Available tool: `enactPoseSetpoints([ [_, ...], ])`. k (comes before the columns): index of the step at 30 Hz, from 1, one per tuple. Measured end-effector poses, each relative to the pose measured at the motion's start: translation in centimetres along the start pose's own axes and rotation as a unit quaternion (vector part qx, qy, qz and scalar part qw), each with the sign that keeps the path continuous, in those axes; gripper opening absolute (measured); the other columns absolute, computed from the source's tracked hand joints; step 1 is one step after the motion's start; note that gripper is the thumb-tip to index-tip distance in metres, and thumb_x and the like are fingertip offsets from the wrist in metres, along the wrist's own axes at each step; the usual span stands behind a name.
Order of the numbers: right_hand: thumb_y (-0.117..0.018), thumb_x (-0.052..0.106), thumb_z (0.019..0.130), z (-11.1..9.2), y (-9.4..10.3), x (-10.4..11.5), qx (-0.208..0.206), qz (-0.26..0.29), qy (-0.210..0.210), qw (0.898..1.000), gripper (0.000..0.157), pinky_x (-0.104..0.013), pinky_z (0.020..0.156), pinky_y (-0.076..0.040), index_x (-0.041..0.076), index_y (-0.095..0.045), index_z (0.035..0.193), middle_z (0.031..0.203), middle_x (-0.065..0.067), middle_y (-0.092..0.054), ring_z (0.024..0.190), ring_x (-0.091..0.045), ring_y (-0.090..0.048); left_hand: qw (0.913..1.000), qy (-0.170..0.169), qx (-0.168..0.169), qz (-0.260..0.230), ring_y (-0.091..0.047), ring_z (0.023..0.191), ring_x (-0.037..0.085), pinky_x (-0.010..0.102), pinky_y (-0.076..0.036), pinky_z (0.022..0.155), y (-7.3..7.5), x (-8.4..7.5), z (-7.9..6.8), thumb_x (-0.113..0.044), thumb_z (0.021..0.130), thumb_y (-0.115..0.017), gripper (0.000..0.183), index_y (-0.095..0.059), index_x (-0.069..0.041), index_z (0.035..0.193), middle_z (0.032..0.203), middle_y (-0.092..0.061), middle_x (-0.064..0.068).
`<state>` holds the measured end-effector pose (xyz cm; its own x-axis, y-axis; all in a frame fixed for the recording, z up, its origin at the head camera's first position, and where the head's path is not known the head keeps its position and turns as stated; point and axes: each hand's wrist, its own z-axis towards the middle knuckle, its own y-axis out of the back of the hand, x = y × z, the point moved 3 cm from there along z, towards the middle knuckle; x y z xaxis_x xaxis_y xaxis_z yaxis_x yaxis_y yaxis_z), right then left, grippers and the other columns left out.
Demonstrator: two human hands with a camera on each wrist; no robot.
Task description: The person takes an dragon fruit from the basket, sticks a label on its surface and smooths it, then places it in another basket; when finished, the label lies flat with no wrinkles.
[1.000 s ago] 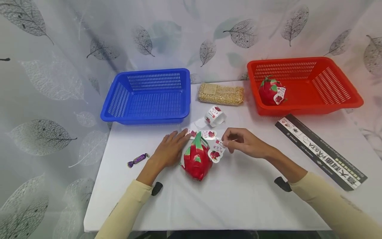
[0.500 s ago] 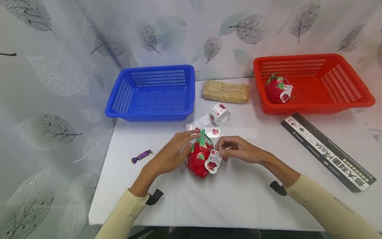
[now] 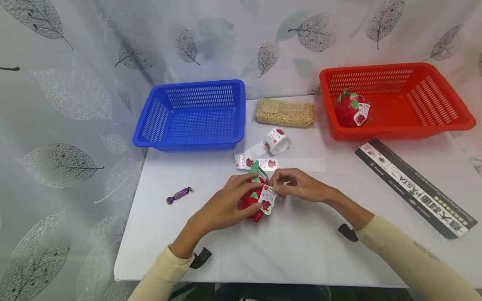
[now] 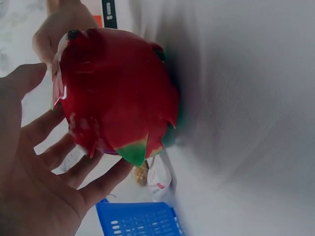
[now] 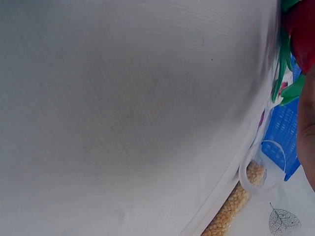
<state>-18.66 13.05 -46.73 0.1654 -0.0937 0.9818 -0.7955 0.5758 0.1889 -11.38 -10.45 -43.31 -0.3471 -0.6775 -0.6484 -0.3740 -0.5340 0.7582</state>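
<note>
A red dragon fruit with green tips lies near the middle of the white table. Spread over it from the left is my left hand, fingers near its top and thumb at the sticker's side. In the left wrist view, the fingers extend fairly straight along the fruit. A white dragon fruit sticker lies against the fruit's right side, its upper right edge pinched between thumb and fingertips of my right hand. The right wrist view catches only one finger beside the fruit.
A sticker strip lies behind the fruit, joined by its curled roll. Farther back are a corn kernel bag, a blue basket and a red basket holding another labelled dragon fruit. A candy and pasta box flank the hands.
My left hand has left the sticker strip and moved right onto the dragon fruit. My right hand has shifted left, bringing the sticker against the fruit's side.
</note>
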Motion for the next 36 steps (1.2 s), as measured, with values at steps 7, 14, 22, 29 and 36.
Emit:
enactPoseSetpoints([
  [7, -0.065, 0.009, 0.103, 0.4, -0.2, -0.5, -0.005, -0.012, -0.001, 1.0, 0.009, -0.031, 0.076, -0.057, 0.0, -0.063, 0.106, 0.092, -0.011, -0.061, 0.081, -0.029, -0.062, 0.999, 0.001, -0.034, 0.028, -0.042, 0.147, 0.018, 0.041, -0.06, 0.101, -0.5, -0.2, 0.2, -0.041, 0.099, -0.075, 0.054, -0.06, -0.025, 0.148, 0.163, -0.043, -0.004],
  [14, -0.069, 0.011, 0.101, 0.8, -0.4, -0.9, -0.026, -0.041, -0.014, 0.999, 0.006, -0.03, 0.074, -0.055, 0.007, -0.066, 0.103, 0.09, -0.007, -0.063, 0.08, -0.023, -0.062, 0.9972, -0.009, -0.052, 0.053, -0.045, 0.142, 0.019, 0.042, -0.059, 0.102, -0.8, -0.2, 0.5, -0.044, 0.097, -0.076, 0.061, -0.057, -0.019, 0.15, 0.161, -0.045, -0.002],
  [22, -0.075, 0.015, 0.099, 1.2, -0.5, -1.5, -0.045, -0.061, -0.028, 0.997, 0.008, -0.028, 0.072, -0.054, 0.014, -0.068, 0.102, 0.092, -0.003, -0.065, 0.081, -0.022, -0.063, 0.9963, -0.023, -0.05, 0.067, -0.045, 0.139, 0.02, 0.042, -0.059, 0.102, -0.9, -0.1, 0.5, -0.044, 0.096, -0.078, 0.067, -0.053, -0.02, 0.153, 0.161, -0.044, 0.0],
  [29, -0.076, 0.017, 0.098, 1.1, -0.4, -2.1, -0.051, -0.059, -0.042, 0.996, 0.012, -0.029, 0.073, -0.056, 0.014, -0.069, 0.108, 0.095, -0.005, -0.066, 0.083, -0.025, -0.065, 0.9966, -0.013, -0.041, 0.071, -0.043, 0.142, 0.021, 0.044, -0.062, 0.096, -0.9, 0.0, 0.4, -0.045, 0.096, -0.077, 0.055, -0.06, -0.032, 0.147, 0.161, -0.044, -0.002],
  [36, -0.076, 0.015, 0.099, 1.0, -0.1, -3.0, -0.045, -0.03, -0.066, 0.996, 0.02, -0.035, 0.068, -0.06, 0.008, -0.063, 0.112, 0.097, -0.011, -0.067, 0.082, -0.035, -0.066, 0.9971, -0.009, -0.03, 0.069, -0.041, 0.144, 0.021, 0.042, -0.063, 0.093, -0.8, 0.1, 0.4, -0.045, 0.095, -0.079, 0.051, -0.065, -0.031, 0.142, 0.161, -0.043, -0.002],
])
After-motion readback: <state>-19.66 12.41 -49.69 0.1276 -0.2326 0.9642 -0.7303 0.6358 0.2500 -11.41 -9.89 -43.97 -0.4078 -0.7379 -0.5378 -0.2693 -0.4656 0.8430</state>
